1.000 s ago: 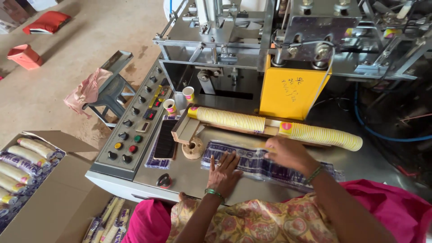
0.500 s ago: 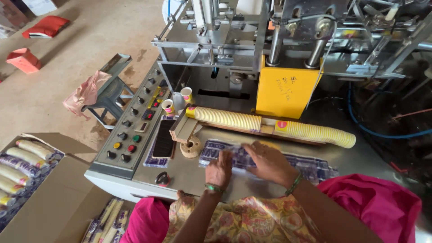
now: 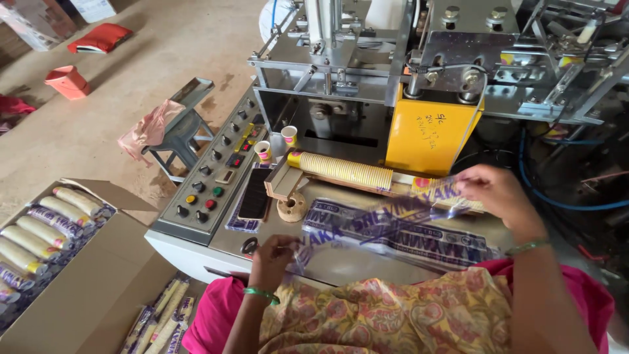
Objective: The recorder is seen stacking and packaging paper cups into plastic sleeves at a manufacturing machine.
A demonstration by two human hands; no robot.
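Hands stretch a clear printed sleeve [image 3: 386, 226]: I see left hand [image 3: 272, 259] pinching its near end, right hand [image 3: 495, 193] fingers gripping the far end, keeping it taut above the tabletop [image 3: 341, 262], beside stacked cups [image 3: 344, 172].

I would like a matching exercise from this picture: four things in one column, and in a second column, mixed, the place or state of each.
Things
1. plastic sleeve
2. cup stack
3. phone
4. cardboard box

Places or states
A. on the floor, filled with wrapped rolls
B. lying flat beside the control panel
C. held stretched between the left hand and the right hand
D. lying on its side in front of the yellow machine cover

Pairs: 1-C, 2-D, 3-B, 4-A
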